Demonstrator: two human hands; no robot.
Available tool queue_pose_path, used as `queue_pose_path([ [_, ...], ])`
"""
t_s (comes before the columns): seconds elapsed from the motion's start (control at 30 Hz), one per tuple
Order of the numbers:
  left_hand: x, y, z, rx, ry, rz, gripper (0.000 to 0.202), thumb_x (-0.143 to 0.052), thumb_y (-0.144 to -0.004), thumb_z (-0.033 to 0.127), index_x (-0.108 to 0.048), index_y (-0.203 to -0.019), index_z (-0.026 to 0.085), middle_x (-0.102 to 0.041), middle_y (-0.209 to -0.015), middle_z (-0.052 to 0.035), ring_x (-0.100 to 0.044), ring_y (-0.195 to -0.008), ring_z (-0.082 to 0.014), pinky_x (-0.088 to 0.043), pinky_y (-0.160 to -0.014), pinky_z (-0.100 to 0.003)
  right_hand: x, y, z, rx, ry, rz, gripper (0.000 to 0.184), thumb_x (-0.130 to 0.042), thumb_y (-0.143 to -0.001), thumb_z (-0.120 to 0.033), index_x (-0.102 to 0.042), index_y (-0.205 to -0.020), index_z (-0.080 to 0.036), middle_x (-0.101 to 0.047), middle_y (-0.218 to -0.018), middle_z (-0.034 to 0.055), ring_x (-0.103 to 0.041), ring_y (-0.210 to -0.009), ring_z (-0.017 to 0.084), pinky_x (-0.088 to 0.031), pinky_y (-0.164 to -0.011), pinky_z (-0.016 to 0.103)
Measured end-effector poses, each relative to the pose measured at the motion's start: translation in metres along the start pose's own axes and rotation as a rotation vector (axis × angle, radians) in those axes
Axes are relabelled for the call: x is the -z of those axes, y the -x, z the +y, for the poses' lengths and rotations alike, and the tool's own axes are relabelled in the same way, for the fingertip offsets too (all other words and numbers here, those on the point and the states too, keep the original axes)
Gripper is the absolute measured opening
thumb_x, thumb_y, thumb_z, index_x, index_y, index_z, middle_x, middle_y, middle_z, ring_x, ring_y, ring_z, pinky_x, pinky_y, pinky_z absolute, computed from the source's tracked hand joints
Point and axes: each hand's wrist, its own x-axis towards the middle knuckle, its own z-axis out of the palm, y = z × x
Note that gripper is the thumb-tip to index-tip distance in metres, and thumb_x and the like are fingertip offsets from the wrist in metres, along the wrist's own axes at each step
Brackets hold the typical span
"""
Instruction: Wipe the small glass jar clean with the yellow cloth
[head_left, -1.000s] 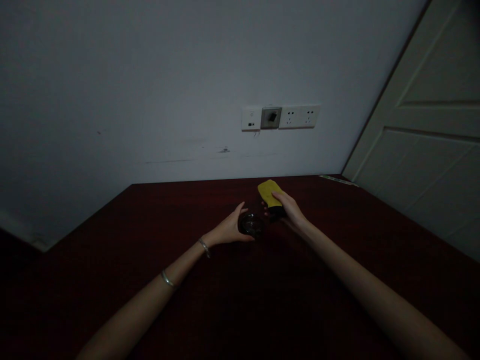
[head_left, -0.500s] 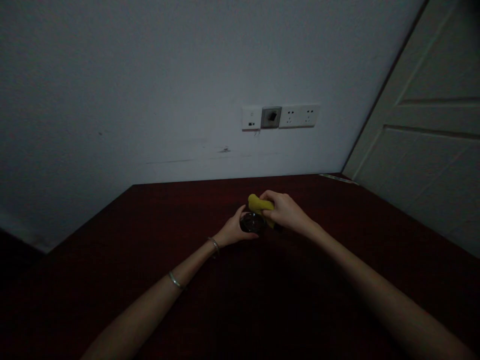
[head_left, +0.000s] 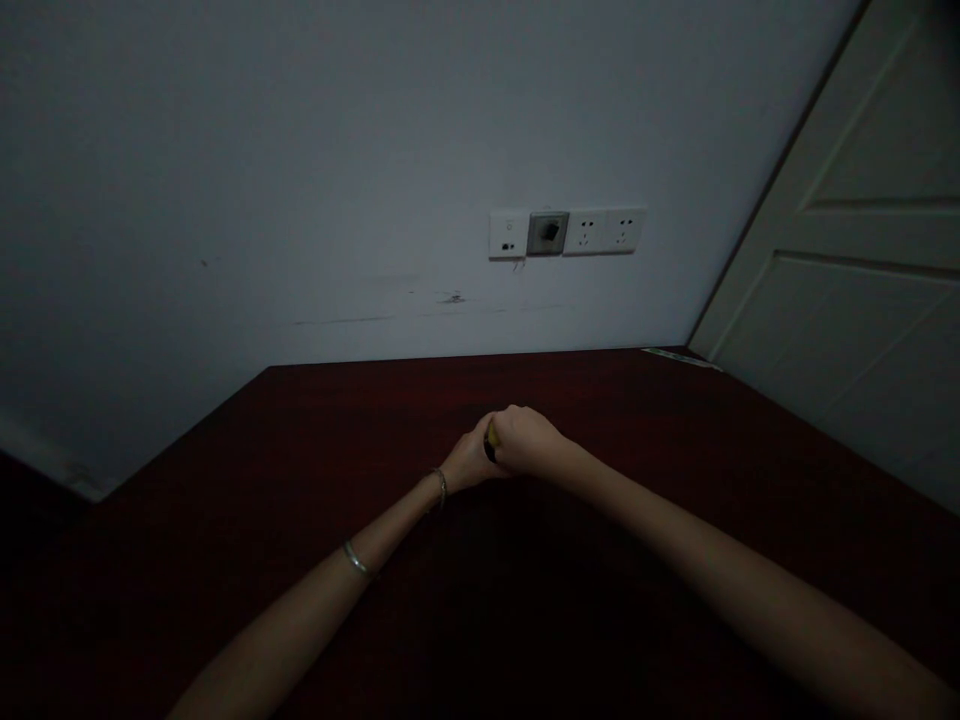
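My left hand [head_left: 466, 460] is closed round a small glass [head_left: 488, 450], of which only a dark sliver of rim shows. My right hand [head_left: 527, 438] lies over the glass's mouth, its fingers curled down and mostly hidden. A bit of yellow cloth [head_left: 493, 433] peeks out between the two hands, held in the right one and pressed at the glass's opening. How far the cloth reaches inside cannot be seen. Both hands are just above the dark red table [head_left: 360, 420], near its middle.
Behind the table stands a pale wall with a row of sockets and switches [head_left: 566, 233]. A panelled white door [head_left: 862, 300] is on the right. A thin pale strip [head_left: 682, 358] lies at the table's back right corner. The light is dim.
My right hand has moved left and down from beside the glass onto its mouth, bringing the yellow cloth with it. The glass is now mostly covered. My left hand keeps its hold.
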Motion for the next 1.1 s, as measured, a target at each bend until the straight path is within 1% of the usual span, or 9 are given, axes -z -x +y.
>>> queue_pose_path([
  [0.13, 0.000, 0.000, 0.001, 0.007, 0.002, 0.022, 0.102, -0.084, -0.049, 0.039, -0.035, -0.137, 0.019, -0.061, -0.122, -0.0117, -0.057, -0.112, -0.0325, -0.047, -0.091, -0.041, 0.007, 0.001, 0.009, 0.023, -0.038, -0.079, 0.026, -0.054, -0.070, -0.020, -0.070, -0.088, -0.009, -0.070, -0.088, 0.0201, -0.067, -0.078, 0.027, -0.048, -0.064, 0.032],
  [0.23, -0.001, 0.000, 0.000, 0.018, 0.001, 0.030, 0.105, -0.085, -0.048, 0.038, -0.034, -0.138, 0.019, -0.060, -0.124, -0.0119, -0.055, -0.114, -0.0322, -0.046, -0.094, -0.041, 0.011, 0.001, 0.018, 0.050, -0.071, -0.169, 0.026, -0.060, -0.064, -0.024, -0.070, -0.084, -0.011, -0.070, -0.081, 0.0161, -0.065, -0.066, 0.024, -0.045, -0.054, 0.029],
  [0.33, -0.001, 0.001, 0.001, 0.006, 0.010, 0.017, 0.107, -0.083, -0.050, 0.039, -0.029, -0.140, 0.015, -0.058, -0.126, -0.0142, -0.056, -0.114, -0.0312, -0.045, -0.095, -0.041, 0.012, -0.001, 0.026, 0.077, -0.102, -0.262, 0.026, -0.065, -0.060, -0.028, -0.069, -0.079, -0.012, -0.069, -0.075, 0.0125, -0.061, -0.056, 0.019, -0.042, -0.047, 0.027],
  [0.47, 0.001, 0.003, 0.006, -0.002, 0.039, -0.003, 0.106, -0.082, -0.052, 0.036, -0.028, -0.141, 0.015, -0.058, -0.126, -0.0149, -0.055, -0.115, -0.0306, -0.044, -0.096, -0.040, 0.012, -0.005, 0.032, 0.108, -0.129, -0.302, 0.024, -0.064, -0.058, -0.025, -0.067, -0.077, -0.010, -0.067, -0.076, 0.0122, -0.058, -0.057, 0.018, -0.039, -0.046, 0.026],
  [0.53, 0.001, 0.003, 0.007, 0.007, 0.039, 0.002, 0.107, -0.083, -0.052, 0.036, -0.028, -0.141, 0.015, -0.058, -0.126, -0.0154, -0.055, -0.115, -0.0309, -0.044, -0.096, -0.040, 0.011, -0.007, 0.034, 0.116, -0.156, -0.314, 0.021, -0.063, -0.058, -0.023, -0.065, -0.074, -0.010, -0.065, -0.072, 0.0109, -0.056, -0.056, 0.017, -0.037, -0.045, 0.025],
  [0.7, 0.000, 0.002, 0.005, -0.008, 0.043, 0.007, 0.107, -0.084, -0.051, 0.037, -0.029, -0.141, 0.016, -0.055, -0.130, -0.0167, -0.052, -0.119, -0.0322, -0.042, -0.098, -0.043, 0.014, -0.011, 0.039, 0.112, -0.288, -0.335, 0.009, -0.054, -0.057, -0.019, -0.058, -0.063, -0.013, -0.055, -0.059, 0.0025, -0.047, -0.048, 0.011, -0.031, -0.041, 0.023],
  [0.8, 0.001, 0.002, 0.003, -0.002, 0.024, 0.010, 0.109, -0.084, -0.051, 0.039, -0.028, -0.141, 0.015, -0.052, -0.133, -0.0181, -0.050, -0.122, -0.0335, -0.041, -0.100, -0.045, 0.015, -0.011, 0.042, 0.119, -0.398, -0.361, 0.005, -0.049, -0.057, -0.018, -0.053, -0.059, -0.015, -0.048, -0.053, -0.0013, -0.043, -0.045, 0.009, -0.028, -0.040, 0.021],
  [0.97, 0.002, 0.004, 0.004, 0.017, 0.018, 0.014, 0.109, -0.084, -0.050, 0.043, -0.030, -0.141, 0.015, -0.052, -0.132, -0.0183, -0.050, -0.121, -0.0350, -0.041, -0.099, -0.045, 0.012, -0.013, 0.052, 0.141, -0.567, -0.397, 0.007, -0.047, -0.053, -0.018, -0.052, -0.057, -0.015, -0.042, -0.049, -0.0045, -0.038, -0.044, 0.007, -0.027, -0.039, 0.020],
  [1.1, 0.003, 0.004, 0.006, 0.034, 0.010, 0.020, 0.108, -0.083, -0.049, 0.044, -0.033, -0.139, 0.015, -0.055, -0.129, -0.0179, -0.052, -0.119, -0.0357, -0.042, -0.097, -0.046, 0.014, -0.016, 0.062, 0.146, -0.682, -0.407, 0.014, -0.045, -0.049, -0.018, -0.055, -0.058, -0.014, -0.043, -0.048, -0.0045, -0.037, -0.043, 0.008, -0.028, -0.039, 0.020],
])
